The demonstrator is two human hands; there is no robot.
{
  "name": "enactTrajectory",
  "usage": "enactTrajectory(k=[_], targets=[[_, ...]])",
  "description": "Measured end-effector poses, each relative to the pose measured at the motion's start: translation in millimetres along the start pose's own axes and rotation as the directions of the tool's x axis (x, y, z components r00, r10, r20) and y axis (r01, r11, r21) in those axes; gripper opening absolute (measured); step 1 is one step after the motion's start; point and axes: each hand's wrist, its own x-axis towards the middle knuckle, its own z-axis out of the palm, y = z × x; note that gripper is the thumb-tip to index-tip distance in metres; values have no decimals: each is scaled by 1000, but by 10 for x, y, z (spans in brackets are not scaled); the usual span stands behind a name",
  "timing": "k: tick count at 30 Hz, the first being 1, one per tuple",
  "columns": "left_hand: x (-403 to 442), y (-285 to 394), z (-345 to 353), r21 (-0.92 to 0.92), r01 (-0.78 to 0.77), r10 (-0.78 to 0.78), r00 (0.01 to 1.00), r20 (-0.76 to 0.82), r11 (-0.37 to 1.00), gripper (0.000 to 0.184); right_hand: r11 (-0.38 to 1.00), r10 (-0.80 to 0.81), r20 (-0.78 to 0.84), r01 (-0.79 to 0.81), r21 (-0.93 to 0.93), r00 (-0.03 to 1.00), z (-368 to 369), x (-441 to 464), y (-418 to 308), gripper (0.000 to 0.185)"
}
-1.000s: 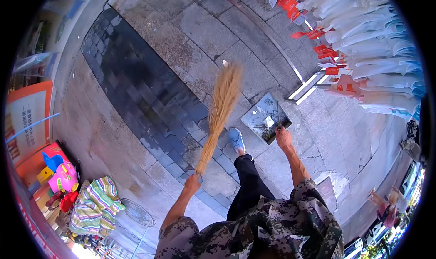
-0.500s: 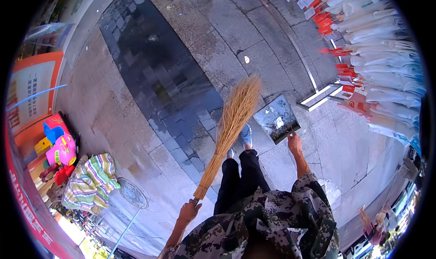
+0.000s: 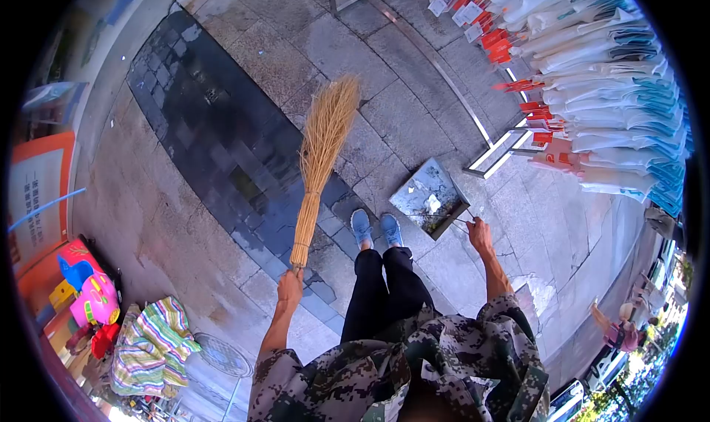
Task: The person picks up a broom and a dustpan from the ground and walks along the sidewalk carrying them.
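Note:
My left hand [image 3: 290, 287] is closed round the handle end of a straw broom [image 3: 321, 156], whose bristles point forward over the pavement. With my right hand [image 3: 479, 235] I grip the thin wire handle of a dustpan [image 3: 414, 193]. The pan is a shallow metal tray to the right of my feet, with white scraps and dark bits in it. Both of my blue shoes [image 3: 361, 228] stand on the paving between the broom and the dustpan. Whether the broom's tip touches the ground, I cannot tell.
A metal garment rack [image 3: 494, 153] with many hanging white clothes [image 3: 592, 89] and red tags stands on the right. At left are a pink toy ride [image 3: 96, 300], a striped cloth [image 3: 151, 344] and an orange-framed sign [image 3: 37, 193]. A dark wet strip [image 3: 214, 119] crosses the paving.
The broom has swung left and forward, away from the dustpan, and my left hand has risen in the view. The right hand still holds the dustpan. Both shoes now show side by side.

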Motion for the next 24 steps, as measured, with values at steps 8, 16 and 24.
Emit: enactTrajectory(k=[8,16,24], targets=[[-575,-451,-17,-157,-75,72,997,-26,985,44,999,-32,-73,33,6,997,-413,283,-626,30],[15,-7,-716,-561,250,-253,965,75,789,41,987,-155,-12,155,-34,988,-445,1336,-1682,28],[1275,362,-1051,-325,249,-271,962,-24,912,20,948,-307,66,311,-62,950,-402,2288,-2734,26]])
